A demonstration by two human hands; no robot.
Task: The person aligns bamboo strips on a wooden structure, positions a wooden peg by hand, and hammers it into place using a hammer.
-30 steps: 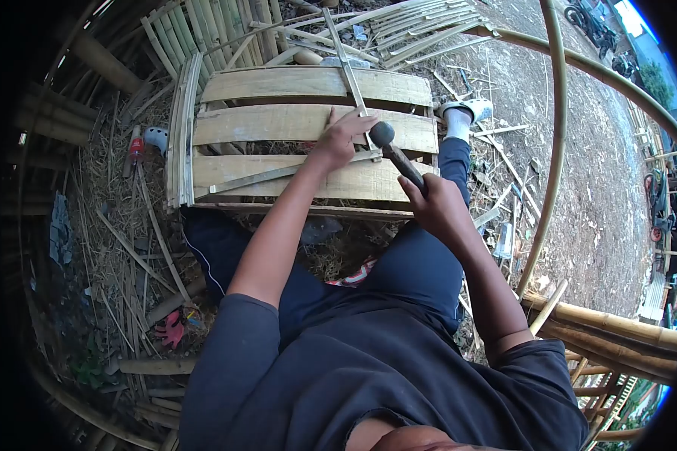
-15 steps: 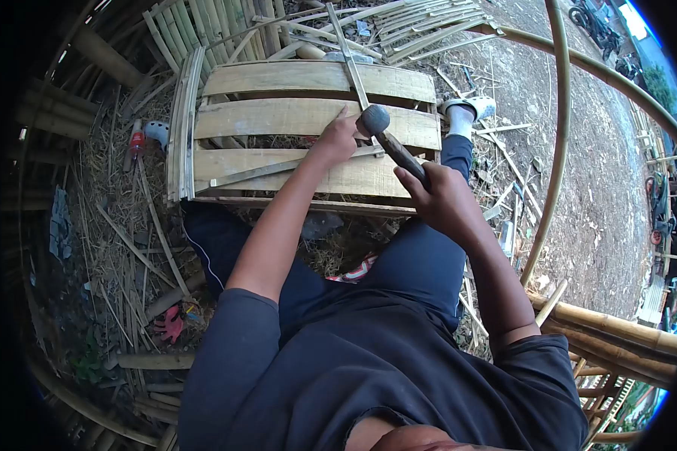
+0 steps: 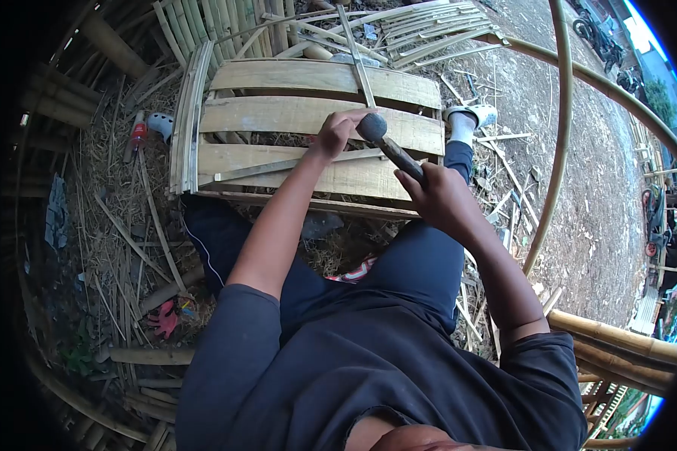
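Observation:
My right hand is wrapped round the wooden handle of a hammer with a dark, rounded head. The head is over a wooden crate with wide slats, in front of my legs. Close to the left of the head, my left hand has its fingers bent together; what they hold is hidden by the hammer head. One thin bamboo strip runs from beyond the crate's far edge to the hammer head. Another strip lies slanted across the near slat.
Thin strips stand bundled at the crate's left end. Split bamboo panels lie beyond it. A bamboo pole curves up at the right. On the left ground are a red bottle and a red glove.
The hammer head has moved left from its earlier place, and my left hand's spread fingers have drawn together beside it. The view has shifted slightly.

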